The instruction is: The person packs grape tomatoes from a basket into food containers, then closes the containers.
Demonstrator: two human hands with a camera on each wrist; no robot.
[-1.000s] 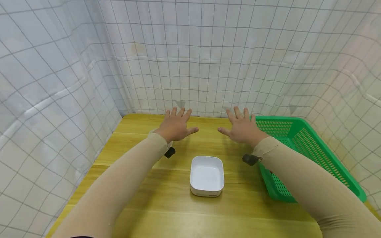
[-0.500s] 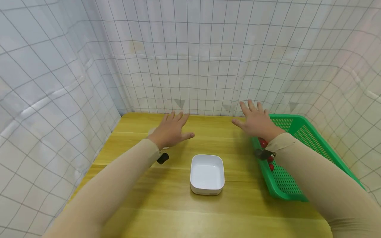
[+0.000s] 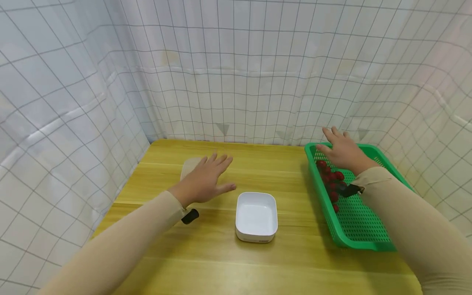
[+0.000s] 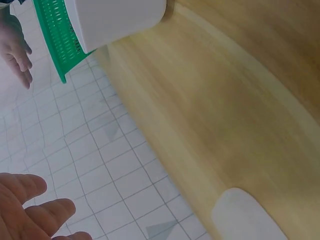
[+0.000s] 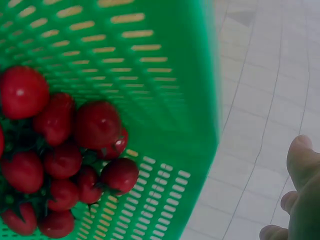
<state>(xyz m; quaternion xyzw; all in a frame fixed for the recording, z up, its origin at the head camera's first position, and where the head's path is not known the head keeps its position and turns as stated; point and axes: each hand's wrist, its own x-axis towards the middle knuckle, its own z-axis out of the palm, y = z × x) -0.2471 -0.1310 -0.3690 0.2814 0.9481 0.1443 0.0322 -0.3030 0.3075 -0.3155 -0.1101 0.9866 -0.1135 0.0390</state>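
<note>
My left hand hovers over the left of the table with fingers spread, holding nothing. Partly hidden behind it lies a flat pale piece, rounded and white in the left wrist view. To the right of that hand stands a white square container, bare inside. My right hand, fingers stretched out, is above the far part of a green plastic basket. Small red tomatoes with green stems lie along the basket's left side, partly covered by the right wrist in the head view.
The wooden table carries all these things. A white gridded curtain hangs behind the table and along both sides, close to the basket's right edge.
My right hand has moved right, from beside the basket to above it, uncovering the tomatoes. My left hand has come nearer and slightly left, uncovering part of the pale flat piece.
</note>
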